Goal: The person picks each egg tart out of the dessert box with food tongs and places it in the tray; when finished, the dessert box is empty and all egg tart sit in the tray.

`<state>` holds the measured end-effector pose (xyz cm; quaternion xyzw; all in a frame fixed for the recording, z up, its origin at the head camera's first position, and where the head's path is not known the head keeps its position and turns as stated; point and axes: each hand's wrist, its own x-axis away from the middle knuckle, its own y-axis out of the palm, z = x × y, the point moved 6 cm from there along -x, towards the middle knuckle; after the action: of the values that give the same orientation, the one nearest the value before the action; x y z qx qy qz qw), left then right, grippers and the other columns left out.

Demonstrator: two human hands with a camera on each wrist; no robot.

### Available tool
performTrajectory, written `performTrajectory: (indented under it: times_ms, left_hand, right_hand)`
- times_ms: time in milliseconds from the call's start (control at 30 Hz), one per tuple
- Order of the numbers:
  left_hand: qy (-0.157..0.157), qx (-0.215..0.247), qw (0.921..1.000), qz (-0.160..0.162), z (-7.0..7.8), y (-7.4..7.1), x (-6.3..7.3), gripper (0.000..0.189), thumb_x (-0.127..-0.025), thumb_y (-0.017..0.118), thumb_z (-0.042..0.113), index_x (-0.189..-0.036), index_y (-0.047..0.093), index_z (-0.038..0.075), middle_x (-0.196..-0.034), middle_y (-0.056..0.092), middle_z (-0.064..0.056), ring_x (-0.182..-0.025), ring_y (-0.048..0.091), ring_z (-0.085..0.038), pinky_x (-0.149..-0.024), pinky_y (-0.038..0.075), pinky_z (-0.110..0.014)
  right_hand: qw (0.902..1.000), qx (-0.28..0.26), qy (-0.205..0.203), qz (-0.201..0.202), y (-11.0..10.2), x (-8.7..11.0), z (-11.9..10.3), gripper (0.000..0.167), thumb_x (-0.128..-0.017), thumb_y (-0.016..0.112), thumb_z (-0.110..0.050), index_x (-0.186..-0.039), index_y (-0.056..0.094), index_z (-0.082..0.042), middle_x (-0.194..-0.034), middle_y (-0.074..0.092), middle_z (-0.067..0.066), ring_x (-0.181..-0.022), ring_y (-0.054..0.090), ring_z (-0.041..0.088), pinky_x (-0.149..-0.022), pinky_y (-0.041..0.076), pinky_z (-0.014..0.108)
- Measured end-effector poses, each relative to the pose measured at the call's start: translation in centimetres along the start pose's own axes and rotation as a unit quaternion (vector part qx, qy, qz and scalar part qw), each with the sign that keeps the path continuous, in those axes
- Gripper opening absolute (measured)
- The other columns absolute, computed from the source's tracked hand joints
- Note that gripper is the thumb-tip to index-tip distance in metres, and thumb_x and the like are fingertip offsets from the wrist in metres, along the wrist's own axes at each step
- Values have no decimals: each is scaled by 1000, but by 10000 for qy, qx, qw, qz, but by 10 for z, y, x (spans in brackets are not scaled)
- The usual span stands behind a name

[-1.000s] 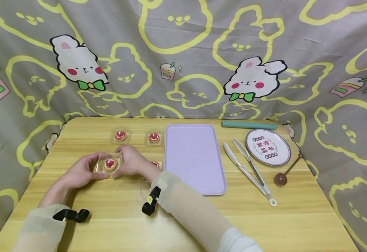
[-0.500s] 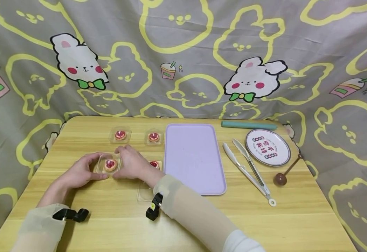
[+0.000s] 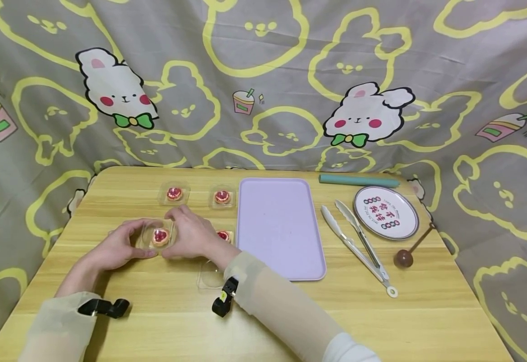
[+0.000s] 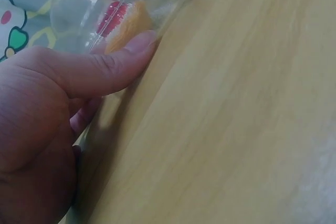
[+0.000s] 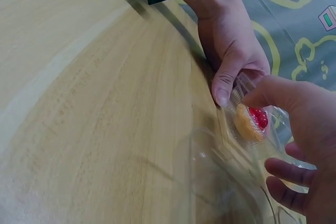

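Observation:
On the left of the table, a clear plastic clamshell box (image 3: 153,227) holds a small red-topped tart (image 3: 160,237). My left hand (image 3: 120,245) grips its left side, the thumb along the near edge. From the other side my right hand (image 3: 190,234) holds the box between thumb and fingers. In the left wrist view, the left thumb presses the box rim just below the tart (image 4: 122,27). Both hands meet the box in the right wrist view, with the tart's crust (image 5: 248,121) between them. The box looks shut, though fingers hide parts of its edges.
Two boxed tarts (image 3: 174,193) stand farther back; another tart (image 3: 223,235) is partly behind the right wrist. A clear box (image 3: 209,275) lies under the right forearm. To the right are a purple tray (image 3: 279,226), tongs (image 3: 358,246), a plate (image 3: 385,212), a green roll (image 3: 358,180) and a brown ball-ended stick (image 3: 404,258).
Both hands stay on the boxed tart, almost still. The right wrist and forearm have shifted slightly right and toward the near edge.

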<state>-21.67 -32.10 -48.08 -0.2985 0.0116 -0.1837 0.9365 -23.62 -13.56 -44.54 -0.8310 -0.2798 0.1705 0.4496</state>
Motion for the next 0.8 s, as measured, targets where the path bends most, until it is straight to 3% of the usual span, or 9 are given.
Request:
performTrajectory:
  times_ms: [267,333,433,500,567,733,800]
  left_hand:
    - [58,76,9999,50,1,0,1,76,-84,91,17,-150,55,6,-151,55,-16,-143,42,-36,-103,28,-4]
    - [18,84,9999,100,0,0,1,80,-84,92,18,-153,52,5,-154,52,-17,-146,37,-38,-110,28,-10]
    - [22,51,9998,188,-1,1,1,86,-82,93,18,-155,49,5,-155,50,-18,-148,35,-40,-123,27,-36]
    - [11,13,9997,258,-2,-1,2,88,-81,94,19,-155,48,5,-154,50,-18,-147,34,-41,-123,24,-55]
    - [17,4,9996,277,-2,-3,3,92,-80,95,21,-157,46,6,-155,49,-18,-148,32,-42,-120,21,-67]
    - [35,-68,9996,278,8,-14,10,101,-81,95,23,-164,38,11,-162,43,-19,-149,29,-46,-117,17,-74]
    - [189,-210,9989,377,18,-17,13,102,-81,95,21,-165,37,13,-162,43,-18,-147,32,-44,-119,26,-63]
  right_hand:
    - [9980,-578,-218,107,-12,8,4,89,-73,96,-39,-149,54,-17,-125,61,-9,-101,59,4,-85,49,19]
    - [9964,-791,-277,119,-17,11,6,90,-74,96,-34,-150,53,-16,-123,62,-9,-94,60,2,-81,49,16]
    - [9930,-1109,-382,109,-22,15,9,89,-76,95,-28,-153,52,-13,-120,62,-9,-81,60,0,-71,49,14]
    - [9902,-1318,-447,88,-25,17,12,88,-77,94,-24,-153,52,-11,-118,63,-9,-74,59,0,-66,50,15]
    - [9874,-1501,-491,87,-29,20,14,86,-78,93,-23,-153,52,-9,-117,64,-8,-74,59,-1,-65,50,15]
    - [9803,-1888,-563,112,-43,32,18,83,-80,92,-20,-153,52,-9,-119,66,-3,-77,62,2,-68,52,16]
    - [9776,-2018,-593,121,-49,37,20,83,-81,92,-19,-153,52,-8,-119,67,-1,-79,63,4,-70,53,17]
